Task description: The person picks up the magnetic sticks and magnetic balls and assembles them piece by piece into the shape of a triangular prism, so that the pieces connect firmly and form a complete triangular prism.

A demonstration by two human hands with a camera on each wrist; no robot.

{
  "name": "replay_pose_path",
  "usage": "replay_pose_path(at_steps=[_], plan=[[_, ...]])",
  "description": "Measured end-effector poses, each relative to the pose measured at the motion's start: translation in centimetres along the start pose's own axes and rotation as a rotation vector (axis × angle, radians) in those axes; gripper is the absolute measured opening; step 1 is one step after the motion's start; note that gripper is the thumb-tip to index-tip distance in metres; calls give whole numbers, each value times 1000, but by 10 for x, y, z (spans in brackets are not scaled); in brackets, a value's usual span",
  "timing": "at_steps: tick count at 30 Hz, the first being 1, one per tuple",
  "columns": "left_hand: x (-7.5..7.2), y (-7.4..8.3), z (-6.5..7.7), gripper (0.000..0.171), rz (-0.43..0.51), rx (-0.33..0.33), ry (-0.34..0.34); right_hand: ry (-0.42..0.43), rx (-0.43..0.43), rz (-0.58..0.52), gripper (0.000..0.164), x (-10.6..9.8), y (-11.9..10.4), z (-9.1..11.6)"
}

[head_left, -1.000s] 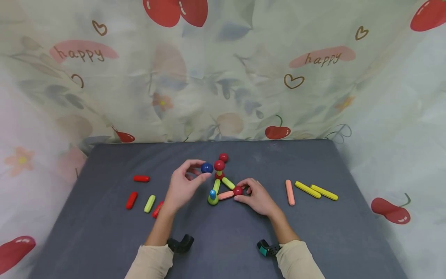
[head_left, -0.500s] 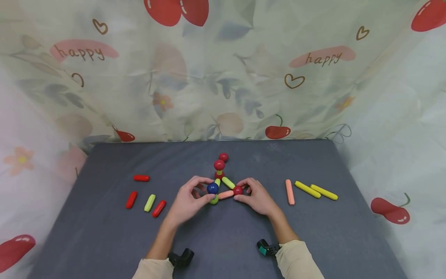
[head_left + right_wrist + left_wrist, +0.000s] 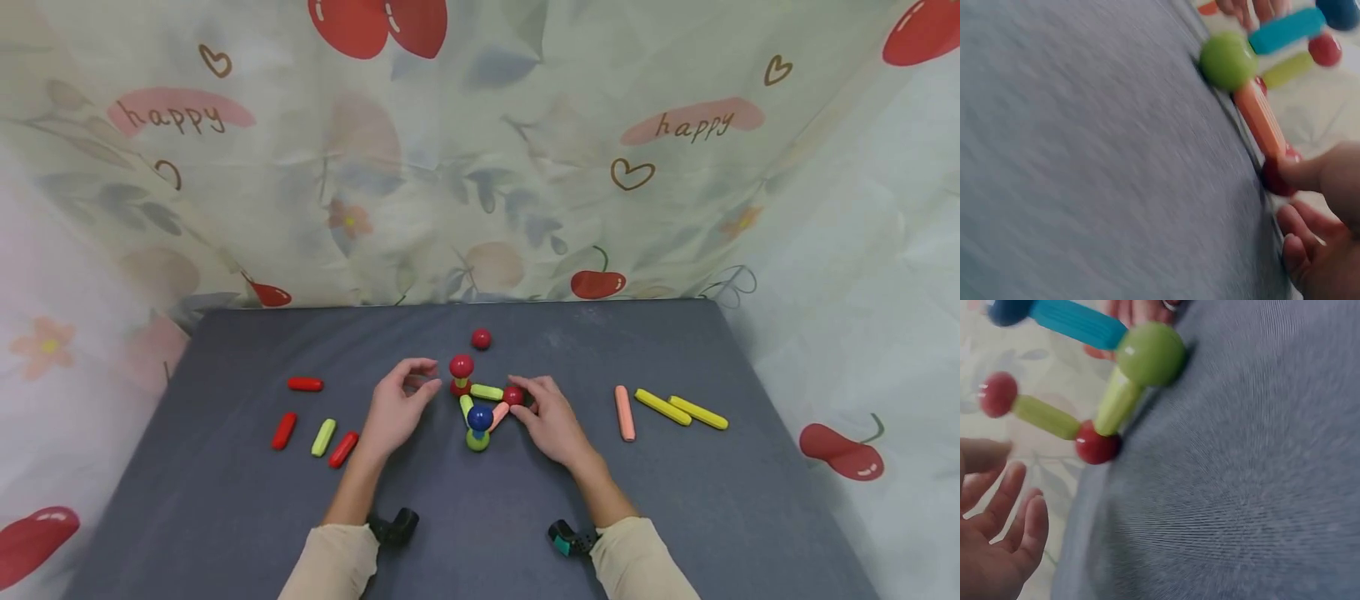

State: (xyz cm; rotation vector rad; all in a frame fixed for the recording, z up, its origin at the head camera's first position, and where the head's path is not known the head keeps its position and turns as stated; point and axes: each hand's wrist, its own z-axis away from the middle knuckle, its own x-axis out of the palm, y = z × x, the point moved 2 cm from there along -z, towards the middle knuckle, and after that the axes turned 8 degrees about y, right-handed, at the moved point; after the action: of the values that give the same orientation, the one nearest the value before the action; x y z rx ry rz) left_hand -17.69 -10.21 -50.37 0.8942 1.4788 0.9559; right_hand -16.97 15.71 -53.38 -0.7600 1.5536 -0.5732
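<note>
Ball-and-rod toy pieces form a flat triangle in the head view. Its near corner is a green ball (image 3: 477, 442), where a blue rod (image 3: 1079, 324) stands upright with a dark blue ball (image 3: 480, 417) on top. From the left corner's red ball rises a short yellow-green rod (image 3: 1046, 417), topped by another red ball (image 3: 462, 365). My right hand (image 3: 553, 425) pinches the red ball (image 3: 513, 395) at the right corner, where a salmon rod (image 3: 1260, 119) joins. My left hand (image 3: 399, 407) is beside the structure, fingers loosely bent, holding nothing.
A loose red ball (image 3: 482, 338) lies behind the structure. Red rods (image 3: 284, 431) and a yellow-green rod (image 3: 323, 437) lie on the left. To the right are a salmon rod (image 3: 624, 413) and two yellow rods (image 3: 663, 407). A patterned cloth (image 3: 450, 208) hangs behind the table.
My left hand set the dark blue ball onto the upright blue rod, then let go and moved back left. The triangle has turned, its green corner shifting right, with my right hand still on its red ball.
</note>
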Motion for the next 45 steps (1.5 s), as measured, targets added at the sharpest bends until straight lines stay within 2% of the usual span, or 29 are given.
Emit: replay_pose_path(at_steps=[3,5,7,9,11,13,16,19,22,26,30,33,36,40,45], plan=[[12,-6,-11,41,-65,-4,-39,80,40,-2,45,0,-9,8],[21,-9,-16,46,-82,10,-82,88,36,-25,39,0,-16,14],[27,-11,-19,48,-86,26,-119,29,26,-67,34,1,-23,22],[32,-11,-21,44,-89,29,-143,-66,-1,-94,31,4,-29,30],[35,-12,-22,39,-105,35,-151,-149,-16,-103,34,9,-33,36],[37,-12,-23,34,-131,33,-155,-172,-30,-79,40,15,-34,40],[37,-13,-22,29,-174,47,-154,-123,-36,-25,44,21,-35,42],[33,-13,-18,26,-209,51,-140,-69,-44,17,38,23,-33,41],[27,-12,-12,19,-258,47,-91,-14,-69,37,27,17,-25,33],[23,-14,-3,26,-310,39,-39,70,-86,62,23,8,-12,19],[22,-17,3,30,-312,23,-14,53,-95,92,23,4,-7,11],[22,-19,4,31,-297,-2,13,28,-109,149,29,-1,-8,11],[22,-21,4,32,-281,-23,35,63,-111,230,40,-15,-8,15],[23,-22,5,32,-274,-27,58,165,-103,320,48,-43,4,22],[24,-20,6,32,-277,-30,73,262,-18,379,52,-73,31,35]])
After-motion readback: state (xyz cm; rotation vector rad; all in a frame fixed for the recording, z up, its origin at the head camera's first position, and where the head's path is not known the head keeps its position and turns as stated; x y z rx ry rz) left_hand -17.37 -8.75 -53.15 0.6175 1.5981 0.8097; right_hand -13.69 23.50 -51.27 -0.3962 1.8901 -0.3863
